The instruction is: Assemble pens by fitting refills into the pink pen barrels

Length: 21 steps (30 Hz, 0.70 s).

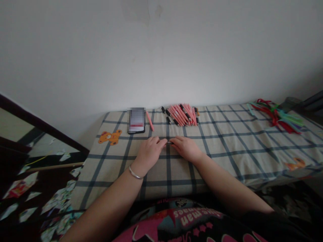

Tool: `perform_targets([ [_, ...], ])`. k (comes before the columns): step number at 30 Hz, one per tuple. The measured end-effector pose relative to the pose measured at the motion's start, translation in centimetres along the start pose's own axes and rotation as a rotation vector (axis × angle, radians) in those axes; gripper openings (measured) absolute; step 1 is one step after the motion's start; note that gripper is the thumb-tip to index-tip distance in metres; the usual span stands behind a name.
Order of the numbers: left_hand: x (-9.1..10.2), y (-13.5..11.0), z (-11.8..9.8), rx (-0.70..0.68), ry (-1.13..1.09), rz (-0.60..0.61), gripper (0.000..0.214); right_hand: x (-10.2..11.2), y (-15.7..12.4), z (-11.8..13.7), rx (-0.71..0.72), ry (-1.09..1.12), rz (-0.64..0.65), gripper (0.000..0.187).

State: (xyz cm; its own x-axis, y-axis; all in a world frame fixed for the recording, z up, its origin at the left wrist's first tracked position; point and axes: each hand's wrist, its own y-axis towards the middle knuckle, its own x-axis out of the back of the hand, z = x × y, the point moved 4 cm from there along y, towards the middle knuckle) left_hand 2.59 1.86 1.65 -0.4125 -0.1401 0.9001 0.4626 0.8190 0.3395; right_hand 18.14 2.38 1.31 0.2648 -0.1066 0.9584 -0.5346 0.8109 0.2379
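Observation:
My left hand (149, 152) and my right hand (185, 148) rest close together on a checked cloth (227, 148) that covers the table. Their fingertips meet around a small dark thing (169, 143), which looks like a pen part; I cannot make it out fully. Both hands are curled closed. A silver bangle (135, 173) sits on my left wrist. Behind the hands lies a pile of pink pens (183, 115) with black tips, and one single pink pen (149, 121) lies apart to its left.
A phone (136, 120) lies at the back left of the cloth, beside the single pen. Coloured strips (277, 116) in red, green and blue lie at the far right. A white wall stands behind the table. Scraps of paper litter the floor at left.

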Motion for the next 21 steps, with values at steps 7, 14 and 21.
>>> perform_targets([
  [7, 0.1, -0.3, 0.5, 0.161, -0.439, -0.056, 0.009, 0.0, -0.2, 0.1, 0.056, -0.055, -0.057, 0.021],
  [14, 0.0, 0.2, 0.3, 0.083, -0.267, -0.052, 0.014, 0.5, 0.1, 0.1, 0.035, 0.013, -0.08, 0.023],
  [21, 0.3, 0.5, 1.4, 0.067, -0.21, -0.048, 0.012, 0.4, -0.1, -0.8, -0.066, 0.168, -0.107, 0.024],
])
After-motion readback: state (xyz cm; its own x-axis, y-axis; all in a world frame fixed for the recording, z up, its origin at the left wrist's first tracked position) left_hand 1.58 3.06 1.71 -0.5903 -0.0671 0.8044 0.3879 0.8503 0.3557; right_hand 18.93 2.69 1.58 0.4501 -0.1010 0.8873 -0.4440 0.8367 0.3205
